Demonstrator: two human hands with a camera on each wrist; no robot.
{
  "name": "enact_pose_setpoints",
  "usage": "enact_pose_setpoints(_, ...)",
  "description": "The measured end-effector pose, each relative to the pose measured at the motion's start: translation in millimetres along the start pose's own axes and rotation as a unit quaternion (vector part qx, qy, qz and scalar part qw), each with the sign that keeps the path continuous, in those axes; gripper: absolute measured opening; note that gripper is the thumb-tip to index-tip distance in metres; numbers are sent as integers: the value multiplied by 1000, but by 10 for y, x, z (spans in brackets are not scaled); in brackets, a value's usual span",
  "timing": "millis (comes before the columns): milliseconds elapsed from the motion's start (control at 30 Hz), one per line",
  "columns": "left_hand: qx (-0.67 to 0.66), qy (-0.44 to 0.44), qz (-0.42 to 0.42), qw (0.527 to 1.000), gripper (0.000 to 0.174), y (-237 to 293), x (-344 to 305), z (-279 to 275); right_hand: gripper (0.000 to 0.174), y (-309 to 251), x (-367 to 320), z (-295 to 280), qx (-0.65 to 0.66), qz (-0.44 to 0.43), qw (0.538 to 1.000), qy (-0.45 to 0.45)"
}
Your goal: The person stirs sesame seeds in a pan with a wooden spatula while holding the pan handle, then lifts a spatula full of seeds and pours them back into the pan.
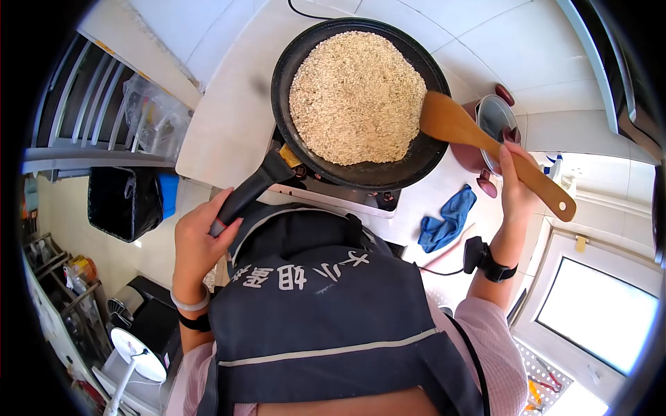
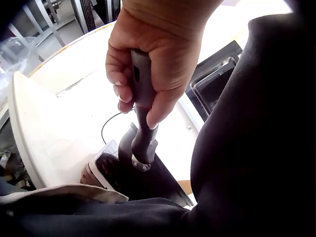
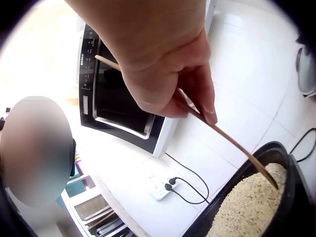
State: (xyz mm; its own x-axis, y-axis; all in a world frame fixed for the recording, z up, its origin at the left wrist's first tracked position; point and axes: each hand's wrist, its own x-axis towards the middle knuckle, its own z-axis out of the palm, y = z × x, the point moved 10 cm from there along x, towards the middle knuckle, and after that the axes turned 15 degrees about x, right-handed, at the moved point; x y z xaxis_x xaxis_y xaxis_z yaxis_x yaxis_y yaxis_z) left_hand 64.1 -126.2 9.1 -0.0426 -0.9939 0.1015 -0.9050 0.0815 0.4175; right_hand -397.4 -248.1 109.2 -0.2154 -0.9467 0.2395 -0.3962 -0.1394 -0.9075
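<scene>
A black frying pan [image 1: 279,104] holds a wide, flat layer of pale grains [image 1: 357,97]. My left hand [image 1: 198,239] grips the pan's black handle [image 1: 253,191]; the left wrist view shows the fingers [image 2: 121,81] wrapped round the handle [image 2: 143,81]. My right hand [image 1: 517,184] holds a wooden spatula [image 1: 454,121] by its shaft, pinched between thumb and fingers in the right wrist view. The spatula's blade [image 3: 261,170] is at the grains' edge, on the pan's right side in the head view; whether it touches the pan bottom cannot be told.
Below the pan is a stove [image 1: 388,201]. Right of it stand a dark red pot [image 1: 468,154] with a glass lid and a crumpled blue cloth [image 1: 447,220]. A black-lined bin [image 1: 114,204] is on the floor at left. An oven [image 3: 121,94] and a plugged socket [image 3: 160,187] appear in the right wrist view.
</scene>
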Motion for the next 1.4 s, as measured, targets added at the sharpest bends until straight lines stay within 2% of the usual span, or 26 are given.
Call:
enact_pose_setpoints(33,0,0,-1,1000,52,-2,6,-3,20,69,7,8,-1,0,1000,1)
enact_pose_setpoints(100,0,-1,3,1000,52,4,12,-10,23,475,38,2,77,72,994,42)
enact_pose_setpoints(133,2,3,10,1000,52,19,15,-21,27,659,101,104,153,63,985,39)
enact_pose_setpoints(167,5,8,18,1000,52,34,24,-35,27,770,172,198,155,62,985,42)
enact_pose_setpoints(233,8,10,28,1000,52,45,36,-40,28,1100,288,454,273,156,946,75)
enact_pose_setpoints(300,13,10,36,999,52,53,27,-39,30,1230,428,799,332,205,919,59)
enact_pose_setpoints(333,20,12,40,999,53,59,26,-40,30,1230,490,919,334,205,918,60)
enact_pose_setpoints(400,30,18,45,998,53,69,26,-38,29,1131,573,1285,370,216,903,-14)
enact_pose_setpoints(433,23,13,41,999,53,58,14,-24,29,1094,564,1342,374,215,902,-15)
enact_pose_setpoints(500,16,9,35,999,54,38,6,-21,29,888,560,1521,352,159,918,-91)
enact_pose_setpoints(533,23,7,33,999,54,35,-1,-11,22,792,502,1572,349,133,919,-123)
enact_pose_setpoints(567,29,5,31,999,54,33,-12,1,22,776,440,1538,349,135,919,-123)
enact_pose_setpoints(600,28,4,29,999,54,28,-16,8,18,577,373,1539,258,40,948,-179)
enact_pose_setpoints(633,29,8,29,999,53,24,-16,4,15,381,251,1567,162,-55,957,-233)
enact_pose_setpoints(667,29,13,29,999,53,22,-18,2,17,196,119,1561,175,-108,944,-258)
enact_pose_setpoints(700,28,12,27,999,53,17,-21,9,17,150,57,1492,175,-106,944,-260)
enact_pose_setpoints(767,27,9,21,999,53,2,-21,18,20,-164,-291,1481,91,-246,888,-378)
enact_pose_setpoints(867,31,4,17,999,53,-7,-27,30,16,-589,-608,1346,5,-289,861,-418)
enact_pose_setpoints(1033,18,22,19,999,51,20,-27,-4,13,-857,-726,974,4,-297,872,-389)
enact_pose_setpoints(1100,10,20,16,1000,49,33,-25,4,16,-826,-738,996,51,-220,891,-394)
enact_pose_setpoints(1133,12,17,14,1000,49,26,-30,8,14,-832,-773,1110,53,-219,884,-410)
enact_pose_setpoints(1233,13,17,12,1000,49,21,-19,5,10,-840,-803,1462,47,-298,871,-387)
enact_pose_setpoints(1267,10,21,14,1000,49,24,-26,-6,10,-798,-766,1595,50,-298,871,-388)
enact_pose_setpoints(1333,12,20,13,1000,50,25,-31,-4,8,-701,-510,1674,53,-280,912,-296)
enact_pose_setpoints(1367,12,19,14,1000,50,24,-26,-5,8,-532,-346,1715,71,-206,937,-275)
enact_pose_setpoints(1400,13,19,16,1000,50,26,-24,-8,9,-422,-204,1727,66,-200,945,-251)
